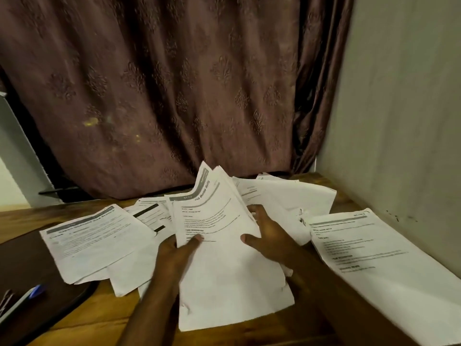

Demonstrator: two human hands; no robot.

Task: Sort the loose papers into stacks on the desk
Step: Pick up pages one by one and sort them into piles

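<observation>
At centre frame, on the wooden worktop (99, 318), left hand (174, 253) pinches a raised sheaf of papers (212, 216) at its lower edge; right hand (269, 236), fingers spread, braces its right side. Sheets look light, floppy and slippery; best gripped near edges, square and together.

We read "Oil Bottle Refill" on header of raised sheet (212, 208); "TASK DESCRIPTION" lower down. Other print blurred.
</observation>
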